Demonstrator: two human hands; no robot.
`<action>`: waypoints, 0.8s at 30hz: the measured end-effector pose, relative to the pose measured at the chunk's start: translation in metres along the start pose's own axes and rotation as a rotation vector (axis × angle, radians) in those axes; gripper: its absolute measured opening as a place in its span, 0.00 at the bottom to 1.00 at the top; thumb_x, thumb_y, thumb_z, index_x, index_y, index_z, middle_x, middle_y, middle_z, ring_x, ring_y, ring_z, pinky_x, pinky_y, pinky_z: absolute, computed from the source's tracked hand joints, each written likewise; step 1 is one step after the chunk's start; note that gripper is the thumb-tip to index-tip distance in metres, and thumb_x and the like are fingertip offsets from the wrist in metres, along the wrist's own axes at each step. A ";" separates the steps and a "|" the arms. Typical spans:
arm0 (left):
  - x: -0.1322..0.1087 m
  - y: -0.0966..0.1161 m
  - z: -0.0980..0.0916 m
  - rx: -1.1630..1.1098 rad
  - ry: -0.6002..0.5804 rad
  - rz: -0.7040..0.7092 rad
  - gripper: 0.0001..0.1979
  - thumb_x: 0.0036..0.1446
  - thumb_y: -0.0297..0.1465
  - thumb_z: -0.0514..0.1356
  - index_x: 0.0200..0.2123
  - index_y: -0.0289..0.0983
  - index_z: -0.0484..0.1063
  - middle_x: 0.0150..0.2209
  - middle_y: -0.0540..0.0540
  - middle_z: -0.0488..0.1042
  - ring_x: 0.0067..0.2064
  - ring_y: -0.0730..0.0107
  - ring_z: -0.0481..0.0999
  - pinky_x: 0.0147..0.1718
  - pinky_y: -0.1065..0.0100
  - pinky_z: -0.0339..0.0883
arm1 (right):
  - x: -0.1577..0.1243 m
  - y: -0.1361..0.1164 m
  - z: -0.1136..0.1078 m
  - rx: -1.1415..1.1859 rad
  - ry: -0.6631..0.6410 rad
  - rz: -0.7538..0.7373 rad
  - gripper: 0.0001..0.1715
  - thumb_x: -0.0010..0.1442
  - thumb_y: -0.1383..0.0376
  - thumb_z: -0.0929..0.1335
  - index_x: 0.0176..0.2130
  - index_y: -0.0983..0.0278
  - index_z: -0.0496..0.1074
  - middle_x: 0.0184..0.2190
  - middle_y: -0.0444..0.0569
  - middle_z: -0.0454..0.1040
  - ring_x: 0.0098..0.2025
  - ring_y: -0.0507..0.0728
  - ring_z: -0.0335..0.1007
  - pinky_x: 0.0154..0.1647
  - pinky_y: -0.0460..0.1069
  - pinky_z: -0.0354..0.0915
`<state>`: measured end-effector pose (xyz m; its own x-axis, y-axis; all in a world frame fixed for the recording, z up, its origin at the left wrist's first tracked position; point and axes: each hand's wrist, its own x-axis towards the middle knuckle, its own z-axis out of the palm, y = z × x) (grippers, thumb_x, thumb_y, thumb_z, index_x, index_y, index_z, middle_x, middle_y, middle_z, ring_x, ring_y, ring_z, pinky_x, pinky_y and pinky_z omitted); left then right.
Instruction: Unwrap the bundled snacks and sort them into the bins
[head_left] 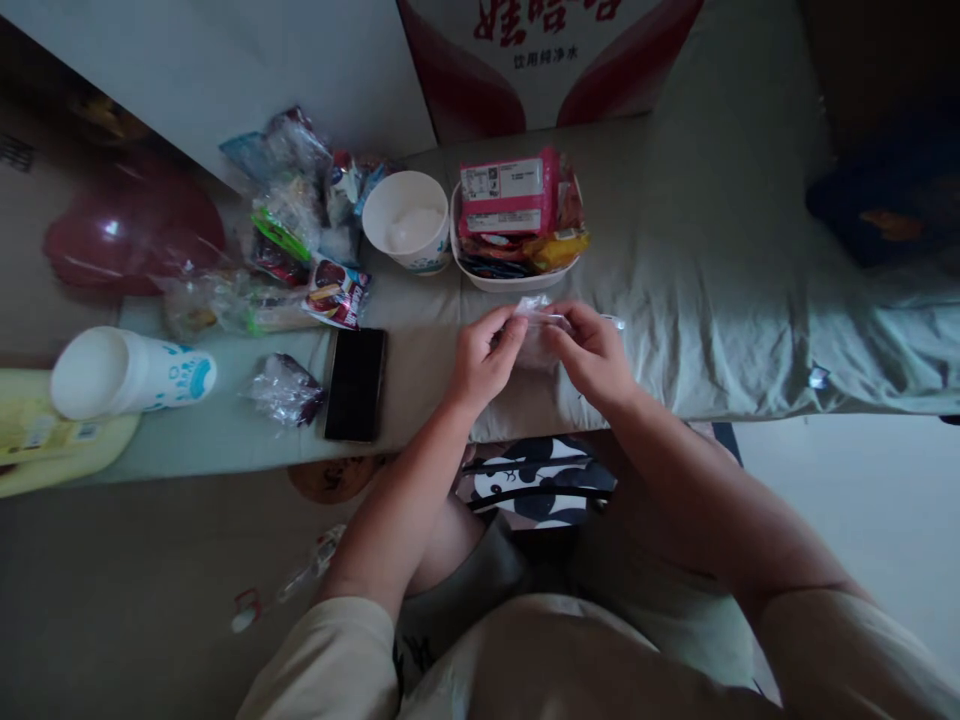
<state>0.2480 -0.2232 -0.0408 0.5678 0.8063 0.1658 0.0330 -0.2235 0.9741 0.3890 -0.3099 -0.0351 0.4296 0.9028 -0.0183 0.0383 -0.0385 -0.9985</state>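
Observation:
Between both hands, near the front edge of the cloth-covered surface, is a small clear plastic bag [534,345]. The closed fingers of my left hand [486,362] pinch its upper left part. My right hand [592,355] grips the upper right part, fingers closed. What the bag contains, if anything, is too dim to tell. Just beyond the hands sits a white basket [517,284] holding a pink packet [506,195] and a yellow packet [556,250]. To its left stands a white paper bowl [409,222] with something white inside.
A black phone [356,385] lies left of my left hand, beside a crumpled wrapper [289,390]. Stacked paper cups [135,372] lie farther left. Snack packets [337,290] and plastic bags [292,200] are heaped behind. A large box [547,60] stands at the back.

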 end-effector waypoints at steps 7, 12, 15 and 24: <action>0.008 -0.008 -0.001 -0.320 0.079 -0.201 0.28 0.52 0.59 0.70 0.31 0.38 0.79 0.27 0.50 0.74 0.28 0.75 0.70 0.27 0.73 0.63 | 0.002 0.005 -0.005 0.138 -0.026 0.036 0.29 0.56 0.53 0.75 0.52 0.58 0.67 0.45 0.49 0.76 0.43 0.55 0.73 0.41 0.50 0.72; 0.010 -0.005 -0.006 -0.344 -0.063 -0.307 0.30 0.41 0.53 0.78 0.38 0.38 0.76 0.34 0.49 0.79 0.33 0.73 0.75 0.34 0.71 0.70 | 0.007 0.003 -0.001 0.205 0.005 0.048 0.25 0.53 0.54 0.77 0.46 0.60 0.68 0.37 0.45 0.73 0.36 0.52 0.69 0.38 0.48 0.68; 0.013 -0.007 -0.021 -0.276 0.006 -0.354 0.32 0.37 0.51 0.79 0.36 0.39 0.70 0.32 0.50 0.76 0.32 0.73 0.74 0.34 0.69 0.70 | 0.011 0.003 0.002 0.175 0.000 0.063 0.22 0.54 0.52 0.75 0.43 0.60 0.68 0.31 0.41 0.69 0.31 0.50 0.63 0.31 0.47 0.61; 0.084 0.010 -0.121 0.232 0.637 0.131 0.19 0.51 0.37 0.68 0.31 0.40 0.58 0.29 0.54 0.61 0.33 0.74 0.63 0.41 0.65 0.65 | 0.008 -0.010 0.001 -0.058 -0.261 0.058 0.11 0.65 0.58 0.63 0.33 0.62 0.67 0.26 0.42 0.67 0.30 0.52 0.61 0.35 0.49 0.56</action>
<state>0.1960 -0.0916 0.0011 -0.0124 0.9134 0.4068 0.2121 -0.3951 0.8938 0.3908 -0.3016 -0.0255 0.1854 0.9780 -0.0952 0.0758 -0.1108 -0.9909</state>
